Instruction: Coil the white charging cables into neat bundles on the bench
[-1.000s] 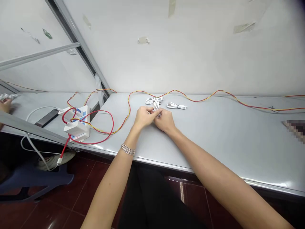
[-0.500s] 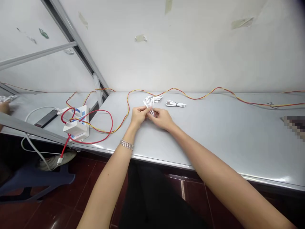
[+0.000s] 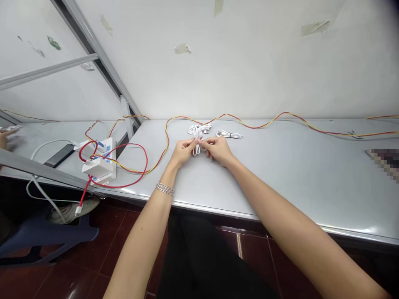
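as forearms converge, left fingers and right fingers pinch a coiled white cable.

Grey bench, coiled white cables, red-yellow wire

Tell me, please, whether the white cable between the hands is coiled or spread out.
Coiled: the white cable forms narrow loops above and below the grip of the left hand.

The white cable is gathered in narrow loops (pinched mid-length).
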`<state>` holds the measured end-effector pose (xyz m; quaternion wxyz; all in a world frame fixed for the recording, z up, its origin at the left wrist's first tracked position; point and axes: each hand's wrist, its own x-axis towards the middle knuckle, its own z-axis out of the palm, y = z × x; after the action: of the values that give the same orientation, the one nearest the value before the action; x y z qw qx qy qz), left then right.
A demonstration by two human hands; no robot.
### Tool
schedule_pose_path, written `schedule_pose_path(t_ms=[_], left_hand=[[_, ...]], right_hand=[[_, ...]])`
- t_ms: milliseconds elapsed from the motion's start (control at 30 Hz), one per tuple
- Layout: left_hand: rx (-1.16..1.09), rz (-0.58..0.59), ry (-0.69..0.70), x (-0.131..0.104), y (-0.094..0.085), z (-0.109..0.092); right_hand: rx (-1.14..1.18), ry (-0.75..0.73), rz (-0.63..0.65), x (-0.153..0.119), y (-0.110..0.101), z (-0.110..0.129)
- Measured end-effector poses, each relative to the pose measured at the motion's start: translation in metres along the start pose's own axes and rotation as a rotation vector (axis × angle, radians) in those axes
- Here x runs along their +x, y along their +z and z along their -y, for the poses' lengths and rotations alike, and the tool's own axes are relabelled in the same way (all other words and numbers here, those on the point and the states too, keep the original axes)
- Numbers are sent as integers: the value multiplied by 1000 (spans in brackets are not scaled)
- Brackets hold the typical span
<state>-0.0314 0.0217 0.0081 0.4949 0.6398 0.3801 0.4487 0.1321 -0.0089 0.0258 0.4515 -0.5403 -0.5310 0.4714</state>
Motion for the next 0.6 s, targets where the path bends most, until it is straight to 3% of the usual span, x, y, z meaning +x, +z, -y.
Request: schedule_pose_path(t_ms=[167, 300, 467, 600], left_hand=[[-53, 47, -24, -2, -3, -5], [-70, -15, -29, -4, -4, -8], [-169, -269, -67, -1, -10, -5], [-268, -422, -95, 3, -15, -1]], right_hand=[[29, -18, -142, 1, 3, -3], [-63, -84, -210, 1, 6, -6], [-144, -95, -128, 1, 3, -2], [-513, -205, -85, 9, 0, 2]])
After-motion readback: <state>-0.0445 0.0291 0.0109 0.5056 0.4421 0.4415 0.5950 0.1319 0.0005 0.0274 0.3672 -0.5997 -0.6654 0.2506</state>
